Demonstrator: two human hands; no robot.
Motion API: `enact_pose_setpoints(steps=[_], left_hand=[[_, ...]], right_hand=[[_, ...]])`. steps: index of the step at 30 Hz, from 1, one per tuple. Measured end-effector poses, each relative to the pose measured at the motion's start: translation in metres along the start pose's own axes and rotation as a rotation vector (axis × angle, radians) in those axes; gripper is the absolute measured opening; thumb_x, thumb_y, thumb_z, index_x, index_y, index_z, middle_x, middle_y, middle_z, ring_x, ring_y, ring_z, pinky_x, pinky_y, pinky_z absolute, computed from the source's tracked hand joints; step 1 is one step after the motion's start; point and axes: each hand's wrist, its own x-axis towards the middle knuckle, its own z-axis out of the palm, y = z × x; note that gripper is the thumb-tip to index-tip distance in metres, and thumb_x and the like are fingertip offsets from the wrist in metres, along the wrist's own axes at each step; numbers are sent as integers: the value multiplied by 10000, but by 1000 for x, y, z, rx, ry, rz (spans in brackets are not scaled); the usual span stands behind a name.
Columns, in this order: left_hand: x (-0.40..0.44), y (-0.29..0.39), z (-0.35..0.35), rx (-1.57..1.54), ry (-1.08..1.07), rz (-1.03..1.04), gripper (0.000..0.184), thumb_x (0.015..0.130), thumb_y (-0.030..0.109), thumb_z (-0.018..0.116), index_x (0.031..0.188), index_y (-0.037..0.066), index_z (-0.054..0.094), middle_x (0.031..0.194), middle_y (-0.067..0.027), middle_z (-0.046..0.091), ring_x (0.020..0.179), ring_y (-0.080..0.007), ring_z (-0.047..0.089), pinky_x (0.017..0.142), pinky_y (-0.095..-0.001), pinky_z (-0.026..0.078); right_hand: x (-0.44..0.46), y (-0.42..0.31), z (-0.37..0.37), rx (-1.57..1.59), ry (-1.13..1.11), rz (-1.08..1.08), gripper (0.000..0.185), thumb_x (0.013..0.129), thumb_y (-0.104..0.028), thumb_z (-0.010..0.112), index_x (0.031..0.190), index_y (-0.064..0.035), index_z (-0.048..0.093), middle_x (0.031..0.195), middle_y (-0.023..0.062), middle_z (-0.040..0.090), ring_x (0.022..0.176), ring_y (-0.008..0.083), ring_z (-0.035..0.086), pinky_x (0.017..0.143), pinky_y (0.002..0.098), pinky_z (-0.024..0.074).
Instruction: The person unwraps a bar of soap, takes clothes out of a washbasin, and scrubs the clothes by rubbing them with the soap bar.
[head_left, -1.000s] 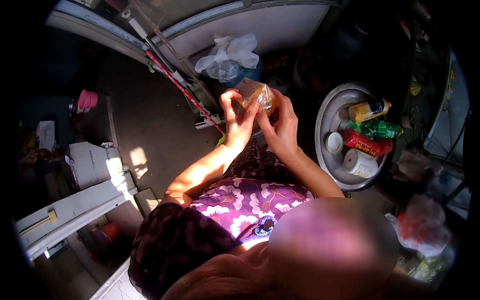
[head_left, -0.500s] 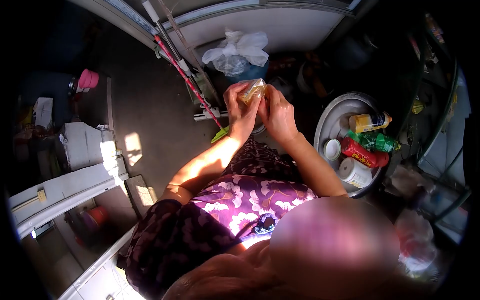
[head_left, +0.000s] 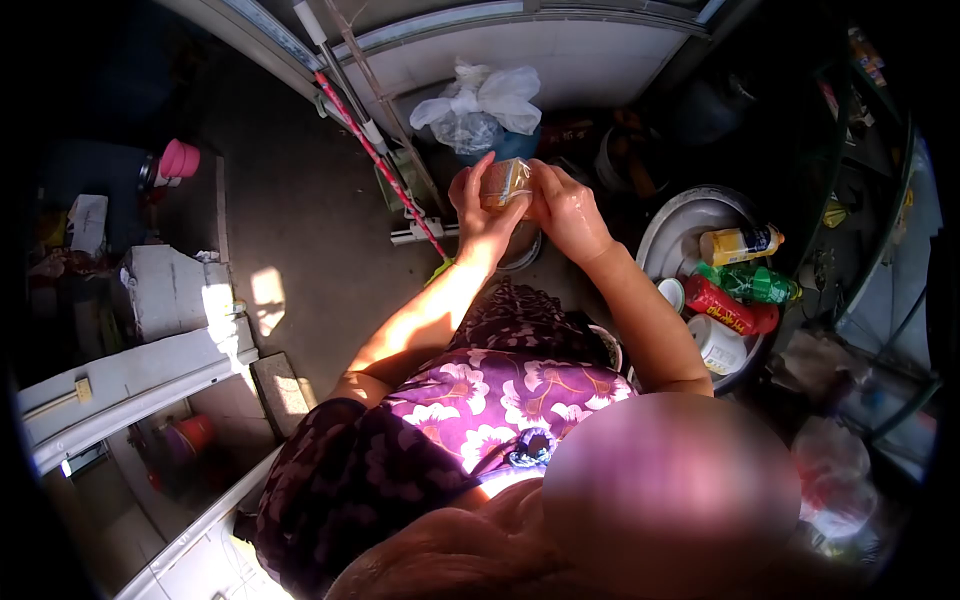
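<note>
Sunlight strikes the left forearm (head_left: 415,330) and flowered garment (head_left: 462,387) and patches the floor (head_left: 267,300); the far right lies in deep shadow. Wide-angle distortion bows straight edges, corners go black, and a round blur (head_left: 670,490) covers the near right.

This looks like a cluttered household utility or storage corner; exactly which room is unclear. Long-handled cleaning tools (head_left: 378,162) stand at eleven o'clock, a white plastic bag (head_left: 485,97) at twelve, and a metal basin (head_left: 672,232) holding bottles (head_left: 740,244) at three.
</note>
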Motion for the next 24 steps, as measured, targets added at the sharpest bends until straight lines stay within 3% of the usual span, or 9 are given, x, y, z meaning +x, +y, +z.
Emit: enact_pose_setpoints(steps=[5,6,9,10,14,17,18,21,24], left_hand=[[14,31,-23,591,-320,120,588,839,150,708,1356,86,434,1331,-108,437,1280,-238,415,1044,-365,385],[21,34,-28,316,-478,-47,660,817,173,743,1372,77,397,1359,-119,428,1263,-251,436,1054,-379,370],[26,36,-40,262,-665,-88,766,771,201,800,1382,87,353,1319,-141,463,1243,-239,453,1053,-365,369],[23,43,-43,359,-674,68,861,700,205,863,1368,96,331,1268,-143,496,1214,-224,475,1027,-359,403],[17,38,-30,289,-510,-15,860,613,171,918,1279,93,379,1219,-119,517,1134,-214,534,946,-365,473],[11,44,-22,303,-385,94,844,612,179,920,1260,94,387,1145,-103,544,1109,-211,540,929,-363,480],[14,42,-17,266,-298,382,725,595,212,901,1150,41,468,1041,-132,590,973,-344,576,835,-427,471],[21,44,-19,456,-213,660,667,581,186,888,1116,59,510,1050,-123,592,965,-337,569,845,-424,439],[24,44,-22,507,-164,704,673,533,88,887,1093,88,514,1083,-97,581,992,-304,549,868,-398,442]], right_hand=[[-7,-6,-2,91,79,61,283,857,-56,602,1128,21,578,1022,206,643,863,407,636,741,427,539],[-7,-9,-1,83,103,48,276,859,-52,599,1124,21,581,1027,203,644,858,405,639,743,424,540],[-10,-7,-2,136,126,46,270,858,-47,607,1121,8,586,1031,198,647,849,392,649,743,420,541],[-13,-8,-4,162,127,59,271,857,-46,612,1122,2,587,1030,197,647,847,387,653,742,419,542],[-11,-33,-21,347,170,332,247,814,-80,685,1050,-39,625,1004,134,637,853,315,641,724,386,532],[-5,-32,-30,-76,271,37,226,781,-99,710,994,-57,649,1015,95,605,882,294,587,760,376,500],[-7,-30,-30,-80,271,27,211,756,-100,717,958,-71,663,1053,83,577,924,290,546,804,383,462],[-11,-31,-33,-78,248,14,264,746,-88,716,1001,-76,652,1060,89,567,919,297,545,825,389,444],[-8,-38,-38,-4,235,52,322,725,-87,723,1035,-82,635,1059,94,560,919,301,539,810,390,445]])
